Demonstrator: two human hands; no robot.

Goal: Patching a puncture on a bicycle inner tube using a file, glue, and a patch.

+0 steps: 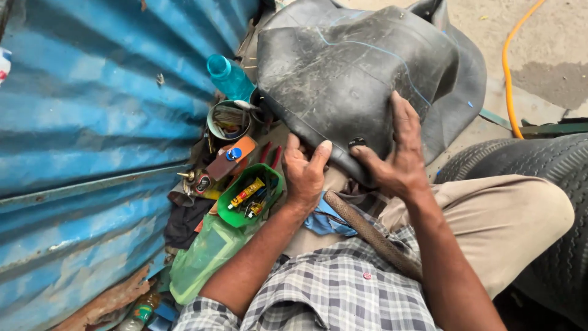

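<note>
A roadside tyre-repair stall: blue corrugated sheet wall [92, 122], sandy ground [539, 37], tyre [551, 165], rubber inner tube [355, 67].

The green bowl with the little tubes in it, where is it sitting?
In the head view the green bowl sits left of centre, just left of the person's left hand, below the round tin and near the blue corrugated wall.
</note>
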